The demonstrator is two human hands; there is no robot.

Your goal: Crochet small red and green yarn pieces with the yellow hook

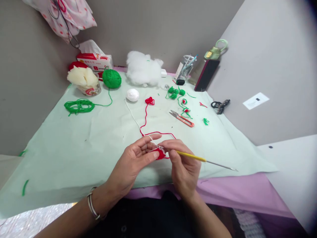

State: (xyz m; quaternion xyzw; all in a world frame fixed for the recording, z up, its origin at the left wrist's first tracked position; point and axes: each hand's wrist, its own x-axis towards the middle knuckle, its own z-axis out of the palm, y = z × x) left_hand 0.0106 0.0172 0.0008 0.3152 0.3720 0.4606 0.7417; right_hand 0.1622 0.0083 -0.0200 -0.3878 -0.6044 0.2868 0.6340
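My left hand [135,160] pinches a small red crochet piece [160,153] between thumb and fingers, with white yarn [133,117] looped over the forefinger. My right hand [182,165] grips a yellow-handled crochet hook [198,158], whose metal end points right and whose tip is at the red piece. Red yarn [146,115] runs from the piece back to a small red tangle. A white yarn ball [132,95] lies further back on the pale green cloth [74,145].
Red-handled snips [182,119] lie right of centre, near small green and red crochet bits [177,94]. At the back are a green yarn ball [112,78], loose green yarn [79,106], white stuffing [143,69], a tissue box [95,59], a pen cup [185,67] and a phone [206,75].
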